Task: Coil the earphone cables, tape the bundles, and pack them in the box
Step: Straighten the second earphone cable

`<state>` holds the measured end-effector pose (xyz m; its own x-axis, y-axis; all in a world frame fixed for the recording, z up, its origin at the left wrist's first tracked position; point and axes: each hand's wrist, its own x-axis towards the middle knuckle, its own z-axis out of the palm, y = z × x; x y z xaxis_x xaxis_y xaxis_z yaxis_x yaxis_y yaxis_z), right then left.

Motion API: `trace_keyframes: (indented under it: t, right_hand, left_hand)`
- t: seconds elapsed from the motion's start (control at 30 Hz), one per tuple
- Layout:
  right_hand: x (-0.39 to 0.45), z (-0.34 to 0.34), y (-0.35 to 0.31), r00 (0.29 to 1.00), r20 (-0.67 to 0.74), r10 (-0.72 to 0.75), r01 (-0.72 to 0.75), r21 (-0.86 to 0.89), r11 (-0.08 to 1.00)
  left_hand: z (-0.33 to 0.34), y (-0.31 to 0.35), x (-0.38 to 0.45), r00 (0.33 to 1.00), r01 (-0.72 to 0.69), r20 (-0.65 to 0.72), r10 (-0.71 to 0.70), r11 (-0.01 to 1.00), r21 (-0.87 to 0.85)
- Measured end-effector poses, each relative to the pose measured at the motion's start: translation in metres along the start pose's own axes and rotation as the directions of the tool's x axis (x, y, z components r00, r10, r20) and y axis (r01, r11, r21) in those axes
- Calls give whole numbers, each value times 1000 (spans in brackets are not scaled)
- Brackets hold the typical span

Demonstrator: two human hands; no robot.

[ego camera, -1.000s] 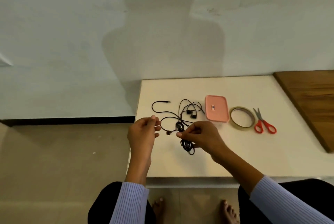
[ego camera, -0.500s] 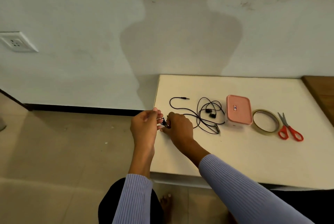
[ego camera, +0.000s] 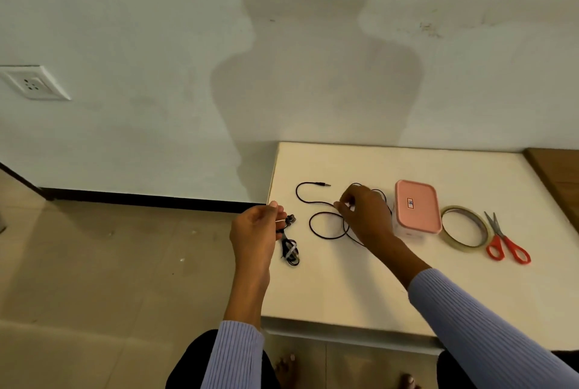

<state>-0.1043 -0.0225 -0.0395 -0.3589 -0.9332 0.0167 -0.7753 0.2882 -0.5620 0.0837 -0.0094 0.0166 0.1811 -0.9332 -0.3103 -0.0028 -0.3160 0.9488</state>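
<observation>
A coiled black earphone bundle point(ego camera: 289, 250) hangs from my left hand point(ego camera: 255, 230), which pinches it over the white table's point(ego camera: 360, 288) left edge. A second, loose black earphone cable point(ego camera: 324, 216) lies spread on the table, its plug pointing right at the far end. My right hand point(ego camera: 365, 213) reaches over this loose cable and pinches it near its tangled part, hiding the earbuds. The closed pink box point(ego camera: 415, 206) stands just right of my right hand. A roll of clear tape point(ego camera: 465, 228) lies right of the box.
Red-handled scissors point(ego camera: 504, 243) lie beside the tape at the right. A wooden surface point(ego camera: 557, 175) borders the table's right side. The floor drops away left of the table. A wall socket point(ego camera: 33, 83) is on the wall at far left.
My right hand has let go near the left hand and moved right onto the loose cable. The left hand keeps holding the coiled bundle. The view has shifted.
</observation>
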Motion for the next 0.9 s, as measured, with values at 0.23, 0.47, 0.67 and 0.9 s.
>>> trace_keyframes:
  t: [0.23, 0.47, 0.67, 0.9]
  right_hand:
    - [-10, 22, 17, 956, 249, -156, 230, -302, 925]
    - [-52, 10, 51, 947, 147, -287, 321, -358, 877]
    - [-50, 4, 28, 967, 20, -254, 249, -283, 926]
    - [-32, 32, -18, 972, 150, -179, 225, -396, 890]
  left_hand:
    - [12, 1, -4, 999, 14, 48, -13, 1000, -6]
    - [21, -3, -9, 991, 10, 135, -19, 998, 65]
    - [31, -3, -13, 985, -17, 171, -4, 993, 121]
    - [40, -3, -15, 982, -56, 187, 22, 981, 184]
